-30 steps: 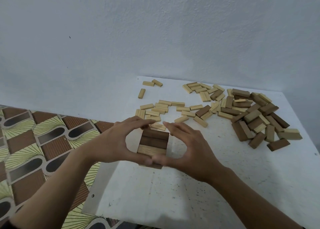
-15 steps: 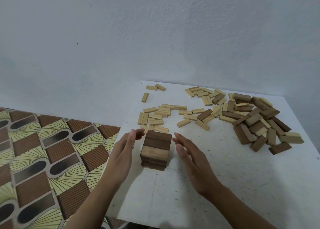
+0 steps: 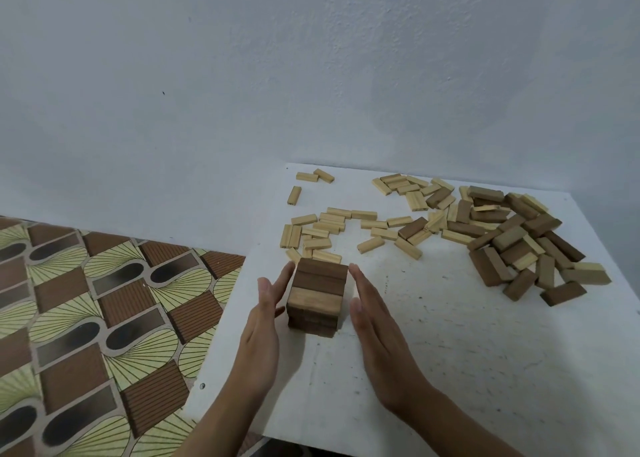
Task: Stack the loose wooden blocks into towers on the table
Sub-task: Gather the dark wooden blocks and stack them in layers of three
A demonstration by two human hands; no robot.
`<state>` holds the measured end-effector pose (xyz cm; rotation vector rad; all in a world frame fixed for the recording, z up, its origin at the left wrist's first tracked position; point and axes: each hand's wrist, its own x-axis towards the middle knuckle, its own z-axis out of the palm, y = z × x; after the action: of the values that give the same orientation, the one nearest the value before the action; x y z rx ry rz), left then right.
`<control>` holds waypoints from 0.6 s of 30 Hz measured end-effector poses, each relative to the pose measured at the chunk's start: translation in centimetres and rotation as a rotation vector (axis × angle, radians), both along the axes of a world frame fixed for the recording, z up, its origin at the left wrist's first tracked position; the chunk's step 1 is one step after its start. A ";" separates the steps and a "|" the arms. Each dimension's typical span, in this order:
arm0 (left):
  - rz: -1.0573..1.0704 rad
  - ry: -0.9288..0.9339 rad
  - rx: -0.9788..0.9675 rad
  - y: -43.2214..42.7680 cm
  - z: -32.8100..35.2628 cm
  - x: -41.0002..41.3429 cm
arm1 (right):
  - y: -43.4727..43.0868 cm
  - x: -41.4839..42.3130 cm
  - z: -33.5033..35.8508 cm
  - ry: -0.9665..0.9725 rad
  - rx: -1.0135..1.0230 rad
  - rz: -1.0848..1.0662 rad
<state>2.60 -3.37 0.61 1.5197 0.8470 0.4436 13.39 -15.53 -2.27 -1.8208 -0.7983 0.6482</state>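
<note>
White scuffed table (image 3: 450, 352), pale wall (image 3: 311, 75) behind. The left hand (image 3: 263, 332) and right hand (image 3: 377, 328) are held flat, fingers straight, nothing gripped, flanking the tower (image 3: 317, 294); actual contact can't be told. It's short and squarish, mostly dark brown, one pale block on top, stood near the table's left edge. Loose blocks (image 3: 502, 235) are scattered beyond, pale ones nearer, darker ones heaped right.

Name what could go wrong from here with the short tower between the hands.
1. The tower is flanked only by flat, open hands, the left hand and the right hand; an uneven squeeze could skew its layers.
2. Small pale blocks lie right behind it; sliding the tower back could catch on them.
3. It stands near the left edge of the table, so a leftward nudge could send blocks off.
</note>
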 end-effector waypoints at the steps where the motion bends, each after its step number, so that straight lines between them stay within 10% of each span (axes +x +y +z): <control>1: 0.001 -0.007 -0.002 0.0 -0.1 0.0 | 0.1 -0.3 0.1 0.005 0.019 0.005; 18: -0.046 -0.037 0.063 -0.5 -0.1 -0.7 | 0.8 -2.0 1.6 0.040 0.097 0.051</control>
<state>1.93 -3.83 0.52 1.5811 0.7735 0.4670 11.42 -14.77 -0.66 -1.7000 -0.8374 0.6651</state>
